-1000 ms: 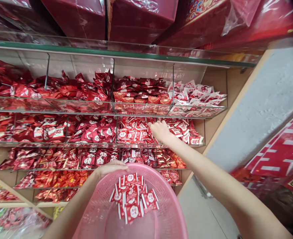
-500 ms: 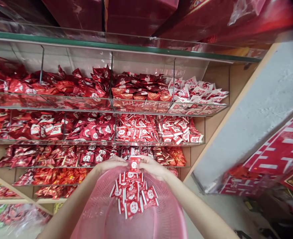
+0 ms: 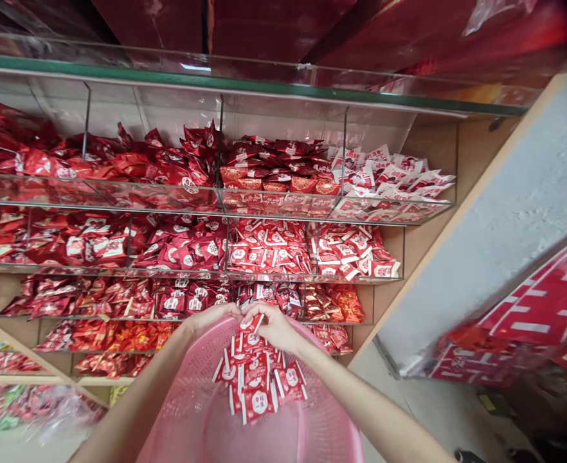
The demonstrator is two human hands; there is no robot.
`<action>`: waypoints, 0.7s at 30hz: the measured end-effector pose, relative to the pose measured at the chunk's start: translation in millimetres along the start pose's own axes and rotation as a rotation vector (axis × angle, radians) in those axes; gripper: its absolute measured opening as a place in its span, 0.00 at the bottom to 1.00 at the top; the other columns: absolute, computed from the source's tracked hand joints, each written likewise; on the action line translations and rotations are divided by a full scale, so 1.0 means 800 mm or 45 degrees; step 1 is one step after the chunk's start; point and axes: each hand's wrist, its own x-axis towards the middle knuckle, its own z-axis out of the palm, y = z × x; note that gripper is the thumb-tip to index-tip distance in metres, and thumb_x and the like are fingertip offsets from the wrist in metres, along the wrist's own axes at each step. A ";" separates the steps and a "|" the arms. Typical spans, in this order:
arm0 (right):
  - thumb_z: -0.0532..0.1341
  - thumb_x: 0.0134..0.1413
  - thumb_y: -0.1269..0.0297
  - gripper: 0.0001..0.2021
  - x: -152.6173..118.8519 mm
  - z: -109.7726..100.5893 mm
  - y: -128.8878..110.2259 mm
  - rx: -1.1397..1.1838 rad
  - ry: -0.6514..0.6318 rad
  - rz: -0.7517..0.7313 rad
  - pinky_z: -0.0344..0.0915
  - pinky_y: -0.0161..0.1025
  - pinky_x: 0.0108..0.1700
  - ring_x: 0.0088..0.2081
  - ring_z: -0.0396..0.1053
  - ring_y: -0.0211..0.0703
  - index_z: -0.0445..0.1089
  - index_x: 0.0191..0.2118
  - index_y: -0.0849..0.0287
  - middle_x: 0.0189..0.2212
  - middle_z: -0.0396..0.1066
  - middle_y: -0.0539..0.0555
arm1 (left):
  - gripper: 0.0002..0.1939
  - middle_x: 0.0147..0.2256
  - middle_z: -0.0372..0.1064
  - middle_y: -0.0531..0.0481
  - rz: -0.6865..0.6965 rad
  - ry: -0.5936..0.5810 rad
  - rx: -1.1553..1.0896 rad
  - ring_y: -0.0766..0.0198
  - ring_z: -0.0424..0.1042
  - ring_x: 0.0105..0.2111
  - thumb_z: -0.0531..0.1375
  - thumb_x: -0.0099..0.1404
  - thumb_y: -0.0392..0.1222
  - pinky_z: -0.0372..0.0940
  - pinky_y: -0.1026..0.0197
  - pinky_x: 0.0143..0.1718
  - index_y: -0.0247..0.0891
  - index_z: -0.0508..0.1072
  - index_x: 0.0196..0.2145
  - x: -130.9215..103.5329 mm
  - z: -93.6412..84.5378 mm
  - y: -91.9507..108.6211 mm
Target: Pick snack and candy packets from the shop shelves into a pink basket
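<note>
A pink plastic basket with mesh sides stands below my hands, and a pile of small red and white packets lies in it. My right hand is over the basket's far rim, its fingers closed on a red packet just above the pile. Beside it on the left, my left hand rests at the basket's far rim with its fingers bent; its fingertips lie close to my right hand, and what they grip, if anything, is hidden.
Behind the basket stand shelves with glass fronts, divided into compartments of red packets. Large dark red boxes sit on top. A grey wall and red and white printed packages are at the right.
The packet between my hands has tilted and moved slightly left and down with my right hand. My right fingers have folded over it. The shelves have shifted a little in view.
</note>
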 end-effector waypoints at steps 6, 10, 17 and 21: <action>0.63 0.43 0.69 0.01 -0.005 -0.007 0.005 -0.180 0.039 -0.035 0.57 0.41 0.52 0.45 0.64 0.39 0.71 0.27 0.59 0.39 0.66 0.53 | 0.05 0.28 0.72 0.53 0.246 -0.130 0.154 0.61 0.66 0.31 0.61 0.48 0.41 0.59 0.64 0.36 0.39 0.75 0.25 0.005 -0.004 -0.002; 0.63 0.44 0.67 0.10 -0.010 -0.011 0.014 -0.124 0.020 0.077 0.61 0.40 0.48 0.42 0.66 0.39 0.68 0.37 0.58 0.38 0.68 0.51 | 0.09 0.28 0.72 0.52 0.241 -0.182 0.111 0.61 0.67 0.29 0.64 0.48 0.46 0.59 0.63 0.34 0.40 0.75 0.27 0.012 -0.008 -0.011; 0.65 0.35 0.70 0.25 -0.019 -0.019 0.000 0.391 0.000 0.591 0.67 0.42 0.43 0.38 0.69 0.38 0.63 0.45 0.55 0.42 0.68 0.50 | 0.11 0.28 0.71 0.52 0.253 -0.184 0.097 0.63 0.66 0.28 0.65 0.48 0.48 0.59 0.63 0.33 0.39 0.74 0.28 0.020 -0.011 -0.015; 0.65 0.35 0.70 0.20 -0.024 -0.026 -0.016 0.552 0.068 0.765 0.66 0.42 0.46 0.33 0.70 0.34 0.66 0.41 0.58 0.32 0.70 0.47 | 0.10 0.26 0.69 0.52 0.270 -0.193 0.121 0.65 0.64 0.26 0.65 0.49 0.46 0.57 0.64 0.30 0.38 0.73 0.27 0.018 -0.013 -0.015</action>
